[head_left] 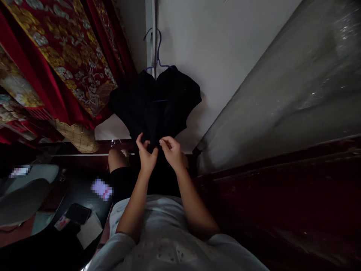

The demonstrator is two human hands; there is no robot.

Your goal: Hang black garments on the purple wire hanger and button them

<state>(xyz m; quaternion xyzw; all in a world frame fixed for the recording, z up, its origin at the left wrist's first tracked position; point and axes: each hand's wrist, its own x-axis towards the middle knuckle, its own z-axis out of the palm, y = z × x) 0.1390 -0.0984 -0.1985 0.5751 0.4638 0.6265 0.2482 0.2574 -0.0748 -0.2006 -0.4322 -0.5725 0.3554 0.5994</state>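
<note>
A black short-sleeved garment (180, 98) hangs from a thin purple hanger (158, 56) in front of me. Both of my hands are at its lower front, close together. Bent fingers and thumb of my left hand (147, 156) hold the dark cloth, with the index finger raised. Thumb and forefinger of my right hand (172, 151) pinch at the front edge of the same garment, just to the right. Whether a button or other small part lies between the fingertips is too dark to make out.
Red cloth with gold and silver embroidery (73, 56) hangs at the left. Below it are a black surface with a dark phone-like object (78, 213) and white paper (89, 229), and a grey chair (28, 195). A plastic-covered panel (282, 98) slants along the right.
</note>
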